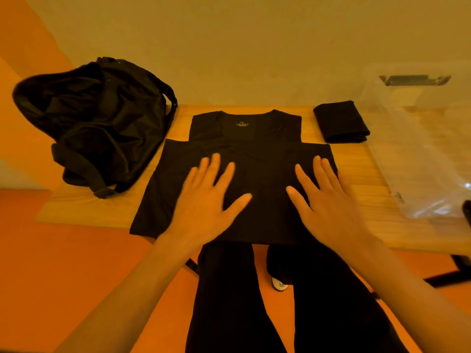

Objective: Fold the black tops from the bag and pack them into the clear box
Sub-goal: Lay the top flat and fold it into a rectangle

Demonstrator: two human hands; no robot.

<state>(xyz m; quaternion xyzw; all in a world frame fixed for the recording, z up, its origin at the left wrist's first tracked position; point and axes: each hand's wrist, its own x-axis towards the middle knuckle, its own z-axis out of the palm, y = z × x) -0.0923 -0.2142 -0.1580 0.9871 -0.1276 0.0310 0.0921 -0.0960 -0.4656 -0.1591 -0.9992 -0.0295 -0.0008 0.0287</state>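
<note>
Two tops (spread top [265, 174] and folded top [341, 123]), one bag [94, 118], one clear box [420, 154].

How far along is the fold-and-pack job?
Done: one folded black top lies beside the clear box, not yet packed. In hand: left hand and right hand press flat on a half-folded top. Left: finish it, pack both, check the black bag.

Light wood table [89, 207], set against plain pale wall [242, 47]. Orange panel [30, 34] at wall's upper left. Orange floor [76, 263] below and in front. Under table's near edge: black trousers [224, 301], w/ white shoe [279, 282] tip showing between the legs. Black bar [443, 276] on floor at right. Dark blob [467, 212] at far right edge, cut off, can't tell what.
</note>
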